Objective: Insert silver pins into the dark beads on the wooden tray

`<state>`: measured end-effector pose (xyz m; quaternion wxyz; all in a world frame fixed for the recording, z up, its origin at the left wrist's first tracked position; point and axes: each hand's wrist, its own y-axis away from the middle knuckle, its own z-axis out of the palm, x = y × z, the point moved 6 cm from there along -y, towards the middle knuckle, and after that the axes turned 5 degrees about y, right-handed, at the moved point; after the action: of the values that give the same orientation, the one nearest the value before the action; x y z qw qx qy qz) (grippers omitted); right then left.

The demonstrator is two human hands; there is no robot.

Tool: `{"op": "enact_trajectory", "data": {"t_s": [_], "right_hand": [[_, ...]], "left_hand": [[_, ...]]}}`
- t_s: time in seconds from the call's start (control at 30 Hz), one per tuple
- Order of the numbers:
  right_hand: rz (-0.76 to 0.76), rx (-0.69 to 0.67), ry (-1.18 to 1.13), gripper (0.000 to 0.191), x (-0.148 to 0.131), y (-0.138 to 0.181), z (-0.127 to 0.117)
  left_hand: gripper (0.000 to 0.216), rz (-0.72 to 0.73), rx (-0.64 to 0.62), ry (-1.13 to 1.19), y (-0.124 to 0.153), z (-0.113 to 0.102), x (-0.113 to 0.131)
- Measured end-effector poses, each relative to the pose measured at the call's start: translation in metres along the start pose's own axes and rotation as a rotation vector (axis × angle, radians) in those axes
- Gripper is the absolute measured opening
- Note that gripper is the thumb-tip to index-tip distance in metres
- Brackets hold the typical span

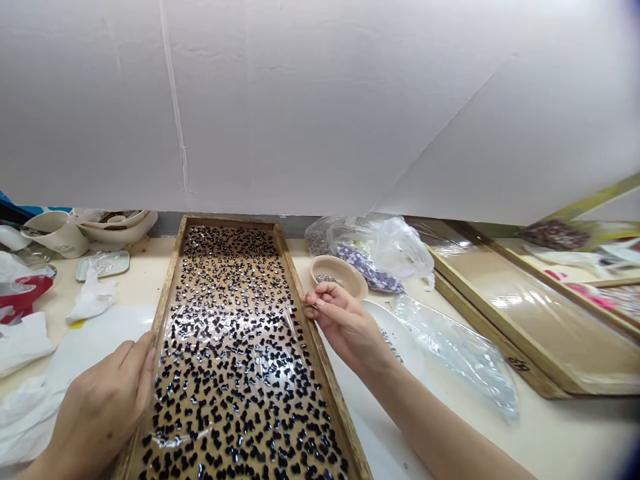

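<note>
A long wooden tray [295,277] runs away from me down the middle of the table. It is lined with clear film and covered with many small black bow-shaped pieces [227,347]. My left hand [107,400] rests against the tray's left rim, its fingers curled over the edge. At the right rim my right hand [337,317] has its fingers pinched together; what they hold is too small to make out. A small beige bowl [340,272] of tiny silver bits sits just behind that hand.
Clear plastic bags [385,250] with purple pieces lie behind the bowl, and another bag [460,350] lies to the right. More wooden trays [505,350] stand at the far right. Bowls [60,233], tissue and a red wrapper [23,293] clutter the left. A white board overhangs the back.
</note>
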<state>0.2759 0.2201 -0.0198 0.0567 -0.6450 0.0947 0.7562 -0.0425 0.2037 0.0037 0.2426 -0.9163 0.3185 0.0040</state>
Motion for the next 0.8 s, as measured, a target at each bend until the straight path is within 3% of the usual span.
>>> {"op": "enact_trajectory", "data": {"t_s": [0.13, 0.3, 0.5, 0.6, 0.7, 0.8], "right_hand": [[0.131, -0.038, -0.236, 0.026, 0.003, -0.001, 0.004], [0.138, -0.029, -0.224, 0.027, 0.002, 0.000, 0.004], [0.014, 0.015, -0.136, 0.020, -0.021, 0.004, -0.001], [-0.210, 0.119, 0.056, 0.012, -0.047, 0.009, -0.009], [-0.437, 0.199, 0.437, 0.006, -0.068, 0.017, -0.006], [-0.469, 0.140, 0.774, 0.008, -0.066, 0.022, 0.011]], "left_hand": [[0.028, 0.005, 0.008, 0.030, -0.001, 0.000, -0.001], [0.025, 0.006, 0.019, 0.002, -0.005, -0.006, -0.001], [0.025, -0.068, -0.032, -0.162, -0.009, -0.045, -0.010], [0.030, -0.141, -0.132, -0.229, -0.007, -0.067, -0.024], [0.033, -0.196, -0.245, -0.221, 0.000, -0.079, -0.044], [0.034, -0.282, -0.322, -0.135, 0.013, -0.081, -0.066]]}}
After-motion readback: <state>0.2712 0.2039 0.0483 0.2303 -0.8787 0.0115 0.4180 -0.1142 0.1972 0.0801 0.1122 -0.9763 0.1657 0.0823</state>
